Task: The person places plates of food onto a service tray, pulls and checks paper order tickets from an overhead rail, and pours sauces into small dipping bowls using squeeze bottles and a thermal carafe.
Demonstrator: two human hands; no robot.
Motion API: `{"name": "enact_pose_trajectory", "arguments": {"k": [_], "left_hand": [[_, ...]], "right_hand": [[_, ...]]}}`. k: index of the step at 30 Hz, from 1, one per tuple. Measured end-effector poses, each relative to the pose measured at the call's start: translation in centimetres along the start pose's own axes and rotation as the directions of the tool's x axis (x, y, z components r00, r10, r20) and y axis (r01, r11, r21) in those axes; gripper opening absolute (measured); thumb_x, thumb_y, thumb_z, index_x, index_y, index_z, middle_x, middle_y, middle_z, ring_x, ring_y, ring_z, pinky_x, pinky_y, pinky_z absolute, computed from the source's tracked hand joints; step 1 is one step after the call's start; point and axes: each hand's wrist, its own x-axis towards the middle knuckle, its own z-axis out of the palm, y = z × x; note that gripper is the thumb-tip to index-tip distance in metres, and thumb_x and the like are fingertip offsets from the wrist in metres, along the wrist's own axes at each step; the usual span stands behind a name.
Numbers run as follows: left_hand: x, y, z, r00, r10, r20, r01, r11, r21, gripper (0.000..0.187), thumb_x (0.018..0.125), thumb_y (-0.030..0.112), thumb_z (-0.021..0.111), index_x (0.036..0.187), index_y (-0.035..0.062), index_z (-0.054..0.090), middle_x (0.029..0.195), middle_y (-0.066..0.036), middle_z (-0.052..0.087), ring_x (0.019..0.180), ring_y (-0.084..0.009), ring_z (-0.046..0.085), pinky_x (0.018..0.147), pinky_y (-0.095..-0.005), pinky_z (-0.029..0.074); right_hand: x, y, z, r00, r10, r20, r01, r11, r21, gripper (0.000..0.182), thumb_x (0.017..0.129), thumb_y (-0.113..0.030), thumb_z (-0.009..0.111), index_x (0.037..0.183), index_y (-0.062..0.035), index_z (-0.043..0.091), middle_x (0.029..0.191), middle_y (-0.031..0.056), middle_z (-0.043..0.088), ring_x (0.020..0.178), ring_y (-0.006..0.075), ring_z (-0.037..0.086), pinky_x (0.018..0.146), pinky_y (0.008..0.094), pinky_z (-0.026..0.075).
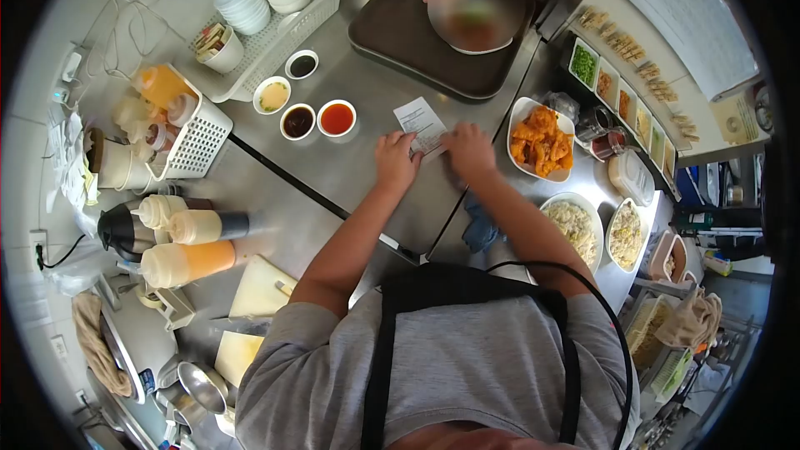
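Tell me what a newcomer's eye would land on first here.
Probably the bright orange food in the white bowl, to the right of the right hand. Next, perhaps, the vivid red sauce, among four small cups left of the printed slip. The big dark tray at the far side might follow.

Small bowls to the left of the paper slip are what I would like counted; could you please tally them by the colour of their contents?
Bowl with black contents: 1
Bowl with pale yellow contents: 1
Bowl with dark brown contents: 1
Bowl with red contents: 1
Total: 4
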Motion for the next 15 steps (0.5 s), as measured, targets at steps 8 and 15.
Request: {"name": "enact_pose_trajectory", "arguments": {"k": [8, 15], "left_hand": [[1.9, -0.6, 1.1, 0.999, 0.009, 0.049, -0.01, 1.0, 0.013, 0.023, 0.068, 0.006, 0.053, 0.091, 0.0077, 0.059, 0.08, -0.012, 0.054, 0.076, -0.0305, 0.052, 0.068, -0.0379, 0.043], [20.3, 6.4, -14.2, 0.887, 0.332, -0.321, -0.326, 0.943, 0.074, 0.025, 0.069, -0.004, 0.047, 0.091, 0.004, 0.057, 0.081, -0.017, 0.051, 0.078, -0.0328, 0.051, 0.067, -0.0388, 0.042]], "right_hand": [[-0.1, 2.1, 0.8, 0.973, 0.229, 0.011, -0.219, 0.915, 0.34, 0.014, 0.076, -0.014, 0.046, 0.089, -0.0094, 0.048, 0.088, 0.015, 0.046, 0.081, 0.0341, 0.05, 0.066, 0.0439, 0.043], [-1.7, 1.9, 0.6, 0.999, -0.04, -0.016, 0.042, 0.988, 0.15, 0.025, 0.076, -0.015, 0.042, 0.096, -0.0011, 0.047, 0.094, 0.0142, 0.046, 0.09, 0.031, 0.043, 0.076, 0.0393, 0.038]]}}
